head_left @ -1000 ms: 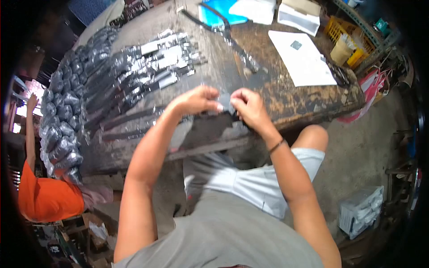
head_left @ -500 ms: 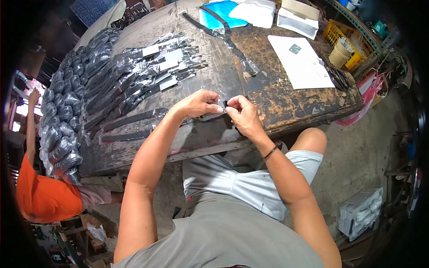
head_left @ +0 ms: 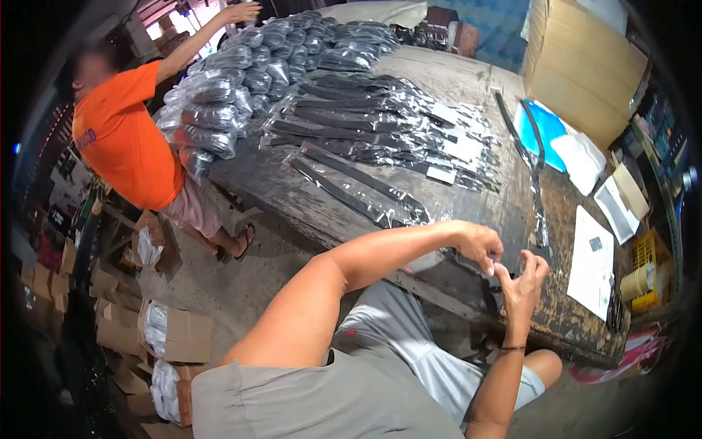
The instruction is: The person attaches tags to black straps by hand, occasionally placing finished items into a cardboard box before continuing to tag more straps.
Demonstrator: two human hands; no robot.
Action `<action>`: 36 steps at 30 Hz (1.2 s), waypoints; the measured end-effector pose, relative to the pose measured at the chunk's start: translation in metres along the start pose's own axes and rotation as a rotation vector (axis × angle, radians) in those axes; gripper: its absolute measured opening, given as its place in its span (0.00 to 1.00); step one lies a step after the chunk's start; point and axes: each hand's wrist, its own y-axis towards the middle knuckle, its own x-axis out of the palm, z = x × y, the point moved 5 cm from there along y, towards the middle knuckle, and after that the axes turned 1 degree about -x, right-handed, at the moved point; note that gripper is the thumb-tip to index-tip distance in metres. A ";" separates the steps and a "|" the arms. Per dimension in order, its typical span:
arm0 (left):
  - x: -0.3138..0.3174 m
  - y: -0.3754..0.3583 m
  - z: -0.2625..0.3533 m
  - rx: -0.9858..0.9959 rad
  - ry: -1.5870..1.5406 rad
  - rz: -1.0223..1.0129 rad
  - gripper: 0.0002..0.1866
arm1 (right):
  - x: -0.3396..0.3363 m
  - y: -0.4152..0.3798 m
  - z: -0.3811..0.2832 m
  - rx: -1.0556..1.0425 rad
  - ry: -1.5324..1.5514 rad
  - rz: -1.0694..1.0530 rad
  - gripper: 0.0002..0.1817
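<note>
This looks like a packing workshop. Bagged straps (head_left: 344,117) and plastic-wrapped bundles (head_left: 216,117) lie on a worn wooden table (head_left: 567,314). Open cardboard boxes (head_left: 190,336) sit left of the table, a yellow crate (head_left: 643,251) right of it.

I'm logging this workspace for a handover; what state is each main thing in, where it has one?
Left hand: fingers curled; grip unclear
Right hand: thumb and forefinger apart
Two black strips: lying flat, in clear plastic
Strip pile: wrapped, overlapping
Dark bundles: stacked, wrapped in plastic
White sheet: lying flat
Cardboard floor box: open, holding something pale
</note>
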 end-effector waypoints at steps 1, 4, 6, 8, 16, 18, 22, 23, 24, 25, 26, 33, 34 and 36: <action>-0.001 -0.002 0.000 -0.002 0.011 0.014 0.21 | -0.001 -0.001 0.001 -0.016 0.005 0.004 0.29; 0.001 -0.006 0.000 -0.022 -0.035 0.010 0.22 | 0.001 -0.003 0.014 -0.174 -0.202 0.005 0.29; 0.002 -0.004 0.001 -0.034 0.020 0.032 0.23 | 0.009 0.002 0.026 -0.072 -0.140 -0.151 0.27; 0.000 -0.006 0.006 -0.059 0.058 0.029 0.25 | 0.006 0.001 0.016 0.124 -0.014 -0.277 0.27; 0.000 -0.003 0.012 -0.174 0.165 -0.055 0.24 | -0.003 -0.001 0.015 -0.011 0.055 -0.194 0.21; 0.002 0.000 0.008 -0.158 0.185 -0.061 0.24 | 0.000 -0.002 0.031 0.064 0.230 -0.253 0.15; 0.003 -0.001 0.016 -0.158 0.224 -0.044 0.24 | -0.016 -0.004 0.020 0.125 0.351 -0.248 0.11; 0.003 0.000 0.018 -0.157 0.220 -0.046 0.24 | -0.017 -0.004 0.023 0.128 0.350 -0.250 0.11; 0.004 0.001 0.021 -0.149 0.214 -0.058 0.24 | -0.018 -0.003 0.024 0.132 0.353 -0.266 0.11; 0.004 0.002 0.023 -0.142 0.210 -0.069 0.23 | -0.018 -0.003 0.024 0.134 0.357 -0.281 0.11; 0.005 0.002 0.023 -0.143 0.208 -0.070 0.23 | -0.018 -0.003 0.025 0.149 0.384 -0.292 0.10; 0.004 0.008 0.023 -0.047 0.158 -0.043 0.23 | -0.019 -0.003 0.019 0.182 0.472 -0.253 0.09; 0.003 0.008 0.023 -0.064 0.149 -0.076 0.23 | -0.019 -0.003 0.023 0.182 0.488 -0.226 0.09; 0.008 0.012 0.017 -0.023 0.117 -0.054 0.22 | -0.018 -0.004 0.025 0.199 0.532 -0.211 0.09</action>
